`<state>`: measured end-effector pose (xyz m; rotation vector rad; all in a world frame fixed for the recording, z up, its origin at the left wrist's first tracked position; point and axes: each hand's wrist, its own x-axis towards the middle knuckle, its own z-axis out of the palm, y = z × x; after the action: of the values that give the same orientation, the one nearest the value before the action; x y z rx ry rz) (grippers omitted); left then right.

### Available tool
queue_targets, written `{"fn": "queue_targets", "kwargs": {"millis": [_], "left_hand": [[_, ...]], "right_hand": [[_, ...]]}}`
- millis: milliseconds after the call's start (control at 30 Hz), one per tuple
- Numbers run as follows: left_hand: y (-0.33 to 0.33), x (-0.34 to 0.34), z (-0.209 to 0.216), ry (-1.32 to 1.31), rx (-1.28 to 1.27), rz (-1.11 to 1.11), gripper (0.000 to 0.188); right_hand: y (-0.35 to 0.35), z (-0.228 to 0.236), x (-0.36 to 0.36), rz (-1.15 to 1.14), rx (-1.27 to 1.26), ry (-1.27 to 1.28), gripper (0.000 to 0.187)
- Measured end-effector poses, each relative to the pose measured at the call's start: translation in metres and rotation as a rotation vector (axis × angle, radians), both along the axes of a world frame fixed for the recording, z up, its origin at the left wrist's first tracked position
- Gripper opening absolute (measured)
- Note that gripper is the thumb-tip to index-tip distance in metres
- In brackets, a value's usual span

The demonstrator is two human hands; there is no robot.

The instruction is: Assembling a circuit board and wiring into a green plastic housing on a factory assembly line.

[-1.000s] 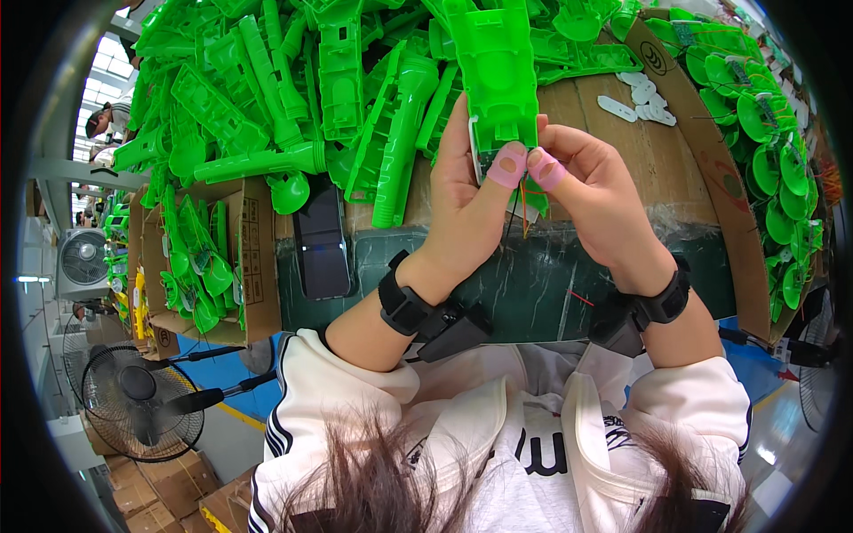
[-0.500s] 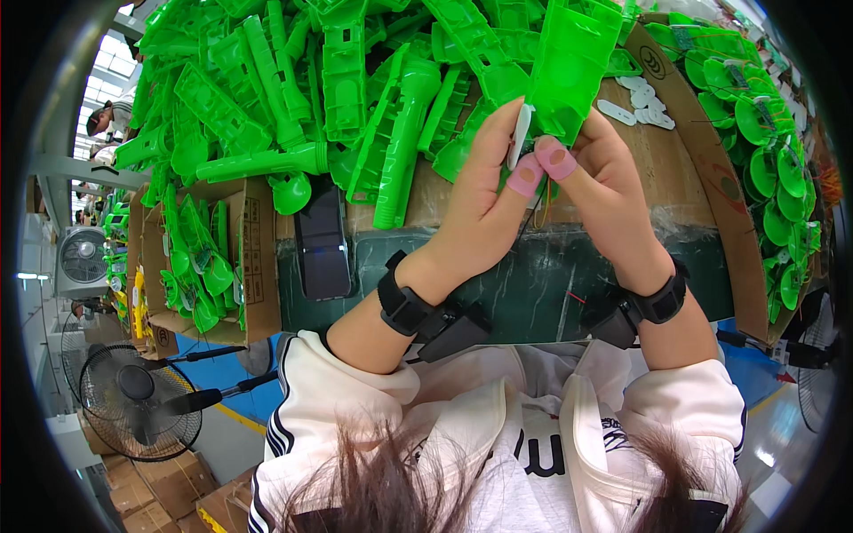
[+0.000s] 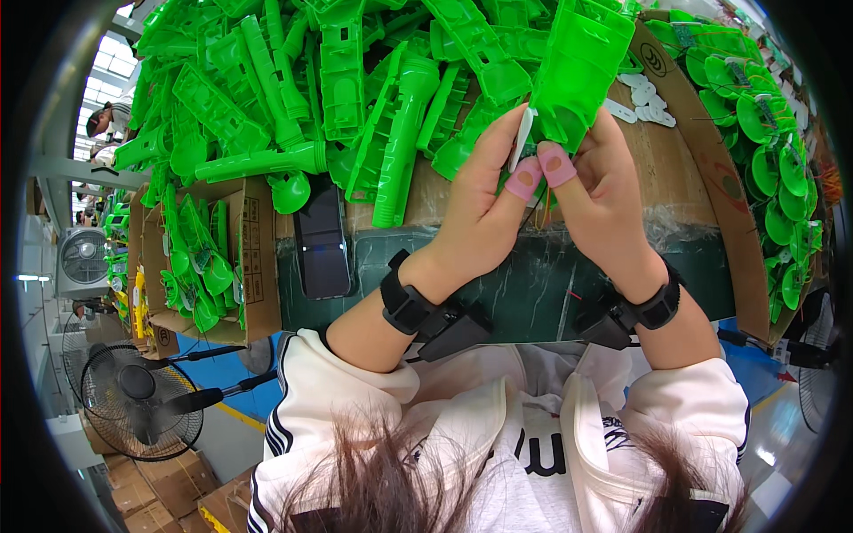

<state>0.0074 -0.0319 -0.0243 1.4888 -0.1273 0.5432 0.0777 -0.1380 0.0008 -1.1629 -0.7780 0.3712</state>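
Note:
Both hands come together over the table's near edge, around a bright green plastic housing that tilts away from me, its hollow side up. My right hand is closed on the housing's near end from the right. My left hand is closed too, pinching a small white flat plastic piece against the housing's left side. Pink finger covers wrap both thumbs, whose tips nearly meet. Thin wires dangle beneath them. What the fingers do behind the housing is hidden.
Green plastic shells heap up at the far left. White oval pieces lie at right beside a cardboard box with wired green parts. A phone rests on the green mat; another carton stands left, near a black fan.
The housing has shifted slightly to the right and tipped a little. My right hand has moved slightly with it, while my left hand stays almost in place.

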Motion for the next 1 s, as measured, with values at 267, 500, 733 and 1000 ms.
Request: {"fn": "queue_targets", "kwargs": {"millis": [267,500,733,1000], "left_hand": [[-0.002,0.001,-0.006,-0.032,0.073,0.106,0.040],[-0.004,0.002,-0.005,-0.022,0.109,0.139,0.040],[-0.002,0.002,-0.002,-0.052,0.097,0.126,0.042],[-0.001,-0.001,0.001,0.063,0.109,0.108,0.042]], "right_hand": [[0.001,0.000,-0.005,-0.077,-0.007,-0.024,0.027],[0.003,-0.001,-0.006,-0.138,0.024,-0.062,0.027],[0.002,0.006,-0.002,-0.032,0.008,0.004,0.029],[0.002,0.001,0.003,0.058,0.112,0.130,0.031]]}}
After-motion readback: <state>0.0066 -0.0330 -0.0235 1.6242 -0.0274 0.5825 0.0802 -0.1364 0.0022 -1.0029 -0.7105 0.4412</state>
